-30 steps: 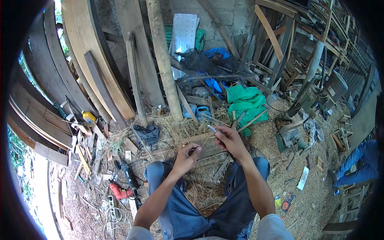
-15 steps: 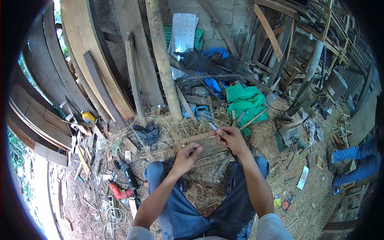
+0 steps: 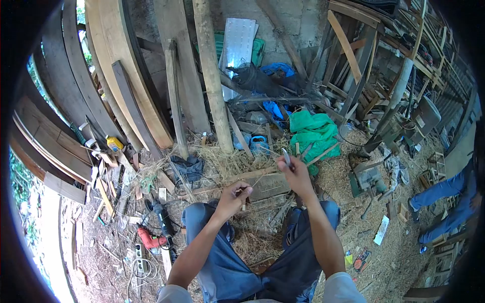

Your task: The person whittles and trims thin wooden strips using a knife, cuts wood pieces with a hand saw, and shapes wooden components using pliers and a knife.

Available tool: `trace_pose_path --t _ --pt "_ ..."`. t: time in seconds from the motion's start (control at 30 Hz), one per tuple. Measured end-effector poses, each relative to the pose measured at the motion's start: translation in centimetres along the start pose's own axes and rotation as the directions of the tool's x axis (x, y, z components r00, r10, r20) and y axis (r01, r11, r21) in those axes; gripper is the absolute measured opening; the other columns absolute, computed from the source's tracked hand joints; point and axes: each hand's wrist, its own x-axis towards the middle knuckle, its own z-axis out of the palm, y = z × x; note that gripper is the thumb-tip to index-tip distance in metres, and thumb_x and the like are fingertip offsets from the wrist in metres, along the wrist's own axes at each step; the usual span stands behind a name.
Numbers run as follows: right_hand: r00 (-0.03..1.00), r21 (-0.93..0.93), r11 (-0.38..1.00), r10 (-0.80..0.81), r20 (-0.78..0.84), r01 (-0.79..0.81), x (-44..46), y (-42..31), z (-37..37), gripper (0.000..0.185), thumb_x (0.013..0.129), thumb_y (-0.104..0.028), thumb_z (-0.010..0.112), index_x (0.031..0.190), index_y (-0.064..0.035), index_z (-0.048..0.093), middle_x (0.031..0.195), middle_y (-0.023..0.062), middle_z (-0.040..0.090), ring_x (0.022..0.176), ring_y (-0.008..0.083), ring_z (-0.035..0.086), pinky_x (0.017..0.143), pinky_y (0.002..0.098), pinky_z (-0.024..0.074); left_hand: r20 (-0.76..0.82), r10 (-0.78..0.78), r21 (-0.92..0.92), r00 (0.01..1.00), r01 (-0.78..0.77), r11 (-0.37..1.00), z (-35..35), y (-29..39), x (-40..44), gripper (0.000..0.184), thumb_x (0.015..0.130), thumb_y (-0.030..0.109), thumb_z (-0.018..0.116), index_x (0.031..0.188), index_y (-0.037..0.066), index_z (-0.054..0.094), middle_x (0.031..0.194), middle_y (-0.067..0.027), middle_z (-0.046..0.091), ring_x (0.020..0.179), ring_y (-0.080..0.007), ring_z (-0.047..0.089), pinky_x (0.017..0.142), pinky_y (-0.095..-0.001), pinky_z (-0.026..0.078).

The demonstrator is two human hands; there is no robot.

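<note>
Between my knees and the wall, my right hand (image 3: 296, 177) is closed on a small knife (image 3: 286, 157), its pale blade pointing up and away from me. Lower and to the left, my left hand (image 3: 234, 196) has its fingers curled together with the thumb. Whatever it may hold is too small to make out. The two hands are apart. Beyond them a wooden board (image 3: 265, 186) lies on the ground among straw and shavings.
Planks (image 3: 108, 55) lean at the left. A red drill (image 3: 150, 239) and a grinder (image 3: 164, 221) lie left of my legs. A green cloth (image 3: 313, 132) is ahead, a metal vise (image 3: 369, 178) at the right. Another person's legs (image 3: 447, 202) show at the far right.
My right hand has risen slightly and turned the knife more upright. My left hand has barely moved. The other person's legs have shifted to the left, and the view has tilted slightly.
</note>
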Motion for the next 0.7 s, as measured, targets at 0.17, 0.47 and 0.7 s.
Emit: trace_pose_path --t 0.17,0.47,0.7 --pt "0.990 0.124 0.984 0.122 0.071 -0.130 0.0 -0.7 0.4 0.019 0.087 -0.020 0.060 0.088 -0.0009 0.063 0.072 -0.0012 0.058 0.067 0.0059 0.049 0.063 0.0226 0.0398 0.043 -0.029 0.089 0.999 0.025 0.996 0.4 -0.3 0.0 0.016 0.086 0.016 0.062 0.090 0.001 0.060 0.071 0.0012 0.056 0.067 -0.0063 0.048 0.062 -0.0233 0.039" --pt "0.914 0.313 0.920 0.320 -0.250 -0.237 0.9 0.2 -3.4 0.024 0.084 -0.023 0.064 0.073 -0.0021 0.060 0.064 -0.0024 0.055 0.056 0.0049 0.044 0.052 0.0231 0.0333 0.007 -0.061 -0.060 0.998 0.061 0.996 -1.6 -1.3 0.3 0.016 0.088 0.017 0.060 0.089 0.002 0.061 0.069 0.0027 0.054 0.064 -0.0041 0.045 0.059 -0.0215 0.037" --pt "0.909 0.300 0.912 0.353 -0.222 -0.281 0.5 0.5 -3.5 0.026 0.084 -0.027 0.065 0.070 -0.0052 0.060 0.057 -0.0055 0.046 0.050 0.0034 0.036 0.047 0.0229 0.0258 -0.165 -0.064 -0.261 0.984 0.019 0.965 -2.0 1.0 0.3 0.018 0.088 0.021 0.060 0.081 0.005 0.058 0.056 0.0033 0.045 0.046 -0.0035 0.037 0.042 -0.0201 0.028"
